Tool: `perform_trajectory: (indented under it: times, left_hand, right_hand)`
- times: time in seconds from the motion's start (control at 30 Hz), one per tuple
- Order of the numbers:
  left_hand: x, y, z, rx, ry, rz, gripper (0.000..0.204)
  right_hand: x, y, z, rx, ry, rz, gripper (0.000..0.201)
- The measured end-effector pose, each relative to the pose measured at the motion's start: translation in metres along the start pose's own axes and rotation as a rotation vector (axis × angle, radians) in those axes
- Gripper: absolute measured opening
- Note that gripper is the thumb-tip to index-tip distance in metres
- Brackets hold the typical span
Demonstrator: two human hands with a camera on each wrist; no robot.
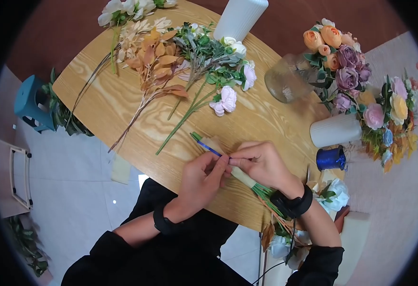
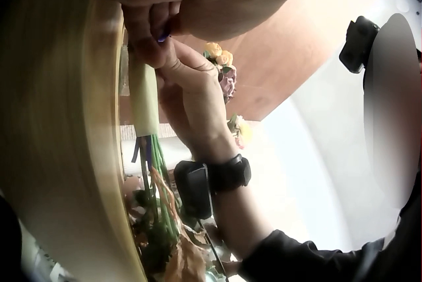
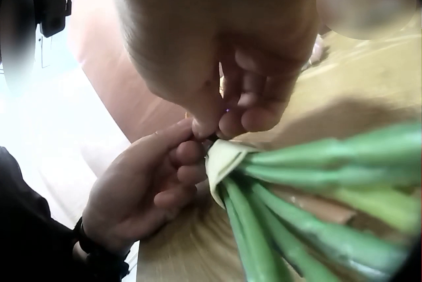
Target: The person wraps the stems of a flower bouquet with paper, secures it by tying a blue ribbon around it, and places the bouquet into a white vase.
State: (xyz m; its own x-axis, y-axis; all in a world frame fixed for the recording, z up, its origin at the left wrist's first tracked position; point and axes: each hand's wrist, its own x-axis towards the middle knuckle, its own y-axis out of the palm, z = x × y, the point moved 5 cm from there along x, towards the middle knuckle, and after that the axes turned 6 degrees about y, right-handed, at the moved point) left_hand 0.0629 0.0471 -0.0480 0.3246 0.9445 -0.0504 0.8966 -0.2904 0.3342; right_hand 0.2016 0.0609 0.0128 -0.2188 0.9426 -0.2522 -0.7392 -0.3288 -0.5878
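A bundle of green stems lies near the table's front edge, wrapped in cream paper (image 1: 242, 177); the stems (image 3: 264, 229) fan out of the wrap in the right wrist view. A blue ribbon (image 1: 209, 148) crosses the wrap's upper end. My left hand (image 1: 201, 180) pinches the ribbon between thumb and fingers. Fingertips almost touching it, my right hand (image 1: 261, 163) pinches the ribbon from the other side. In the left wrist view the right hand (image 2: 198, 107) is beside the wrap (image 2: 144, 97), and a bit of blue shows at the fingertips.
Loose flower stems (image 1: 190, 107) lie across the table's far side. A white vase (image 1: 241, 19) lies at the back, a glass jar (image 1: 287, 78) and another white vase (image 1: 335, 130) with flowers at the right. A blue ribbon spool (image 1: 330, 158) stands near the right forearm.
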Motion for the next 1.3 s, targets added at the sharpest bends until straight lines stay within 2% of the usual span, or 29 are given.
perform_trajectory:
  times: [0.07,0.13,0.27,0.33,0.4,0.43,0.47,0.5,0.53,0.6,0.73,0.8,0.93,1.0,1.1,1.2,1.23,1.3]
  left_hand:
    - [0.0,0.0,-0.003,0.025,-0.019,0.001,0.022]
    - [0.002,0.0,-0.005,0.053,-0.029,0.0,0.022]
    - [0.002,-0.001,-0.006,0.052,-0.036,-0.025,0.019]
    - [0.003,-0.002,-0.002,0.046,-0.055,-0.026,0.016]
    - [0.004,-0.005,-0.006,0.118,0.229,-0.097,0.01]
    - [0.002,-0.007,-0.008,0.125,0.23,-0.088,0.01]
    - [-0.002,-0.012,-0.013,0.275,0.254,-0.083,0.009]
    - [-0.004,-0.015,-0.017,0.428,0.277,-0.078,0.011]
    - [-0.002,-0.017,-0.017,0.438,0.277,-0.071,0.011]
    - [-0.004,-0.01,-0.038,0.703,0.784,-0.04,0.019]
    - [-0.002,-0.009,-0.042,0.769,0.806,-0.027,0.024]
    - [0.0,-0.01,-0.038,0.738,0.693,-0.001,0.023]
    - [-0.001,-0.006,-0.037,0.703,0.608,0.016,0.023]
    - [0.001,-0.005,-0.037,0.636,0.457,0.038,0.021]
    - [0.005,-0.004,-0.034,0.612,0.523,0.097,0.019]
    - [0.006,-0.006,-0.029,0.632,0.46,0.162,0.021]
    - [0.005,-0.006,-0.028,0.632,0.46,0.162,0.021]
    - [0.004,-0.013,-0.022,0.525,0.359,0.06,0.021]
  right_hand:
    - [0.0,0.002,-0.003,0.071,-0.016,-0.017,0.008]
    - [0.001,0.001,-0.008,0.174,0.053,-0.04,0.006]
    - [0.003,0.003,-0.011,0.242,0.062,-0.022,0.006]
    - [0.004,0.004,-0.009,0.271,0.125,-0.023,0.006]
    - [0.006,0.005,-0.014,0.268,0.107,-0.027,0.005]
    - [0.007,0.006,-0.015,0.258,0.088,-0.023,0.005]
    - [0.008,0.003,-0.015,0.267,0.087,-0.032,0.005]
    - [0.008,0.004,-0.014,0.243,0.098,0.03,0.006]
    - [0.009,0.005,-0.013,0.218,0.107,0.095,0.006]
    - [0.012,0.008,-0.012,0.151,0.054,0.109,0.006]
    - [0.016,0.004,-0.005,-0.008,-0.058,0.143,0.01]
    - [0.015,0.002,-0.002,-0.002,-0.069,0.133,0.011]
    - [0.013,0.002,-0.004,-0.001,-0.107,0.102,0.012]
    - [0.014,0.004,-0.006,-0.01,-0.105,0.104,0.009]
    - [0.015,0.004,-0.003,-0.028,-0.122,0.108,0.007]
    - [0.016,0.006,-0.005,-0.04,-0.152,0.112,0.007]
    - [0.016,0.006,-0.006,-0.045,-0.166,0.112,0.008]
    - [0.014,0.004,-0.002,-0.005,-0.132,0.15,0.008]
